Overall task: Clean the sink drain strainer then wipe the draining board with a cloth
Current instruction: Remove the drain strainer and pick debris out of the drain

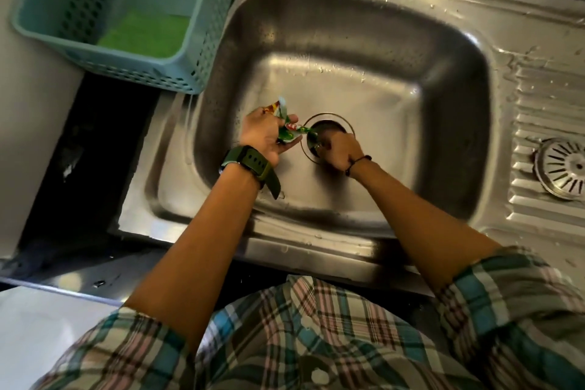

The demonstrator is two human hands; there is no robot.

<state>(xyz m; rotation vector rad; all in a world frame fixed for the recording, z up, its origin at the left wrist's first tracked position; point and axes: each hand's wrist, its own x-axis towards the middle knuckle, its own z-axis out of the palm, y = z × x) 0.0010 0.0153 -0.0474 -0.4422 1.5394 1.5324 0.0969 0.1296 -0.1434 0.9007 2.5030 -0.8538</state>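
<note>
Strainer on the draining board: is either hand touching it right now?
Apart. The head view shows the strainer alone on the draining board, while the left hand and right hand are over the sink drain.

A dark worktop (95, 149) carries a wet stainless steel sink unit (364, 73). On its ribbed draining board (538, 104), right of the basin, lies a round slotted metal drain strainer (562, 168). Left of the basin stands a teal perforated plastic basket (196, 51), its corner overlapping the sink's rim.
</note>
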